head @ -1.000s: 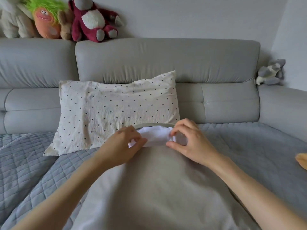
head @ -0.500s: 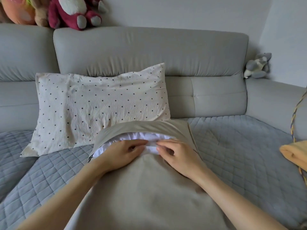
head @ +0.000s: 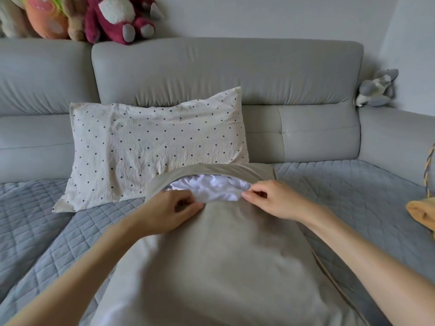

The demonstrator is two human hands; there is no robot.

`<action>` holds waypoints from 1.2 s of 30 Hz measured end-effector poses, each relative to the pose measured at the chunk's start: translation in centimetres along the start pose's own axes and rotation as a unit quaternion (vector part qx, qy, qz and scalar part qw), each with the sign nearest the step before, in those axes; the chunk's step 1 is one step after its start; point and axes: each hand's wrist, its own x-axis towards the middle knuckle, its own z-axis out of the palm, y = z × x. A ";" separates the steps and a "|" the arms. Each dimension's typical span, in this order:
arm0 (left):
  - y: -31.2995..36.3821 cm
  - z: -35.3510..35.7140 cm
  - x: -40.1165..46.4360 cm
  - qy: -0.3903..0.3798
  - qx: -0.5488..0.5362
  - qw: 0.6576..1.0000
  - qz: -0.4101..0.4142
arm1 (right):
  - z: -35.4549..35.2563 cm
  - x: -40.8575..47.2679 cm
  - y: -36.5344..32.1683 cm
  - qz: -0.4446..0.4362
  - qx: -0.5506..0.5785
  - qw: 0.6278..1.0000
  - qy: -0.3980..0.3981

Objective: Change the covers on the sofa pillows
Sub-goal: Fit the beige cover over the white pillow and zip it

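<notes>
A pillow lies on the sofa seat, nearest the viewer. A second pillow leans against the backrest behind it, to the left. Plush toys sit atop the backrest.

beige cover: flat on sofa, mouth open | white pillow: showing inside mouth

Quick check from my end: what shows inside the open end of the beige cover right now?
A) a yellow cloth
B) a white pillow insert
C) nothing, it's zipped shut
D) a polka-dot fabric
B: the white pillow insert bulges out of the gaping far end of the beige cover, whose near edge the left hand and right hand pinch.
</notes>
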 end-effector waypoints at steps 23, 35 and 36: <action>-1.6 -1.1 3.3 0.080 -0.019 0.994 -0.074 | 0.6 2.9 -0.8 -0.037 0.078 0.990 0.108; -1.9 3.8 1.9 0.164 0.190 0.966 -0.061 | 6.3 2.5 1.5 -0.003 -0.017 0.962 0.272; -1.5 3.5 1.5 0.206 0.201 0.957 -0.030 | 6.0 2.1 1.3 -0.043 -0.050 0.940 0.335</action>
